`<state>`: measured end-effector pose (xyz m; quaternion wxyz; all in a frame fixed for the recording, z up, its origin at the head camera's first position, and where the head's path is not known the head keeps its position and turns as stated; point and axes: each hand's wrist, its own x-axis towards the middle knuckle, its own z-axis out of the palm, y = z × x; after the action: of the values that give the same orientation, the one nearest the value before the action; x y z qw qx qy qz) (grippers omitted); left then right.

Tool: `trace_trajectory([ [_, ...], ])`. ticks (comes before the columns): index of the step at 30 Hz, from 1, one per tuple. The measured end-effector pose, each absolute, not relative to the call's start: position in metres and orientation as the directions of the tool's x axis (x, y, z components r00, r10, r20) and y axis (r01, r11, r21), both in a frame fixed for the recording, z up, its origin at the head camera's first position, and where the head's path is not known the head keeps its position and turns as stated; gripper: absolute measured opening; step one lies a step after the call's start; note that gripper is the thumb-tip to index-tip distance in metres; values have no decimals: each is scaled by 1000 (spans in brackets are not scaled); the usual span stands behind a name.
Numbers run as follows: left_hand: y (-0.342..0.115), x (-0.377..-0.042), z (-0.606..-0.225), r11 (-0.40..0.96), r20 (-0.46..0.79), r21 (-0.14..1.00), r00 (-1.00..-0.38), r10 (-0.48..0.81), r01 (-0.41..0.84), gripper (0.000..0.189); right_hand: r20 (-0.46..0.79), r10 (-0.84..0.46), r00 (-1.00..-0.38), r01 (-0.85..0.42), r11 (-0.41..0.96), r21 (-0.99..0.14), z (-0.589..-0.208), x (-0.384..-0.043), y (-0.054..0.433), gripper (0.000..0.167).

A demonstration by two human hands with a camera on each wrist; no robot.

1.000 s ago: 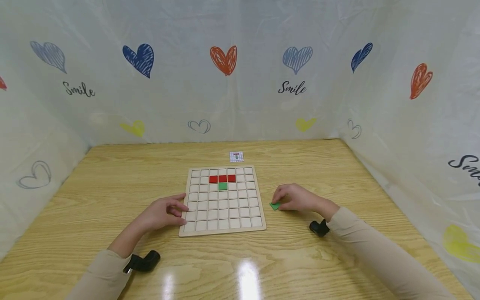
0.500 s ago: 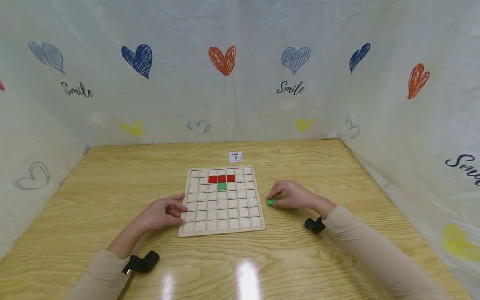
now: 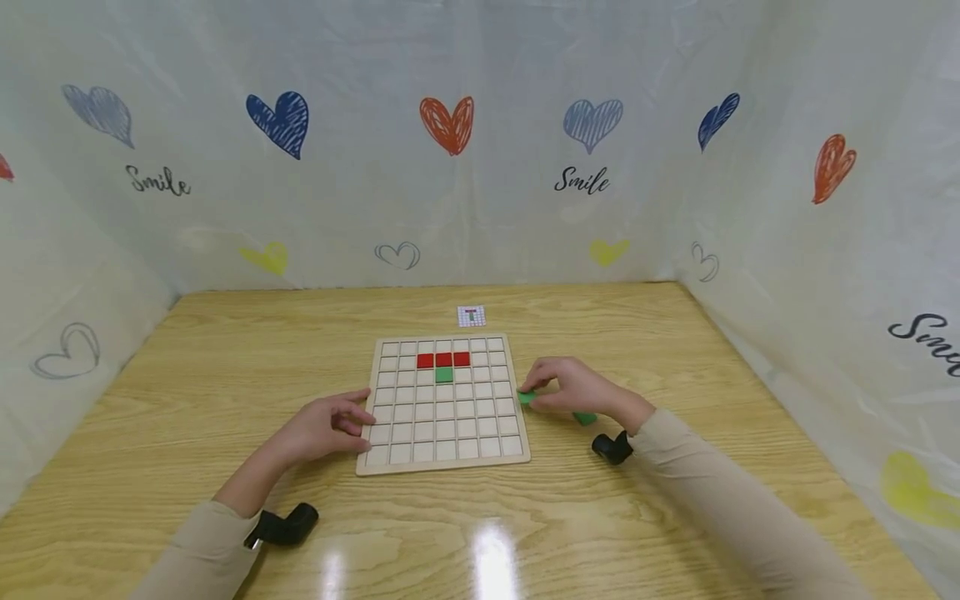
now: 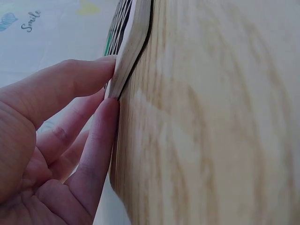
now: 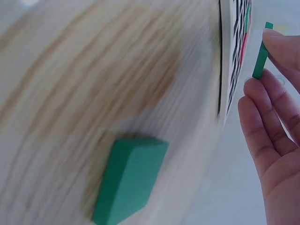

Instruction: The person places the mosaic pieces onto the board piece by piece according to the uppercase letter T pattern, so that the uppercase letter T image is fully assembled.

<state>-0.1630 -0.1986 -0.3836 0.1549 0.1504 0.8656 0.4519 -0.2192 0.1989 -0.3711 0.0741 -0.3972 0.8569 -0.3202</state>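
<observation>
A wooden grid board lies on the table. Three red tiles form a row in it, with one green tile directly below the middle one. My right hand pinches a second green tile between thumb and fingers, close to the board's right edge and raised off the table. Under that hand's wrist, a third green tile rests on the wood. At the board's left edge, my left hand rests with relaxed fingers; its thumb and fingertips touch the rim without curling round it.
A small pattern card with a T shape lies behind the board. The wooden table runs back to a white curtain printed with hearts, which also stands at both sides.
My right hand has moved left toward the board, carrying the pinched green tile. The loose green tile under the wrist has come into sight. The left hand stays in place.
</observation>
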Motion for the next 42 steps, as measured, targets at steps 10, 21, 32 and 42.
trace_trajectory([
  [10, -198, -162, -384, 542, -144, 834, -908, 393, 102, 32, 143, -727, -671, -633, 462, -621, -370, -222, 186, 18],
  [21, -198, -162, -383, 557, -147, 824, -911, 387, 104, 31, 137, -738, -661, -645, 466, -606, -369, -225, 173, 17],
  [32, -198, -163, -384, 567, -142, 816, -913, 381, 110, 31, 111, -736, -668, -629, 478, -613, -366, -228, 158, 17],
  [42, -198, -163, -382, 563, -144, 819, -912, 384, 108, 31, 126, -752, -646, -646, 452, -614, -367, -233, 146, 17],
])
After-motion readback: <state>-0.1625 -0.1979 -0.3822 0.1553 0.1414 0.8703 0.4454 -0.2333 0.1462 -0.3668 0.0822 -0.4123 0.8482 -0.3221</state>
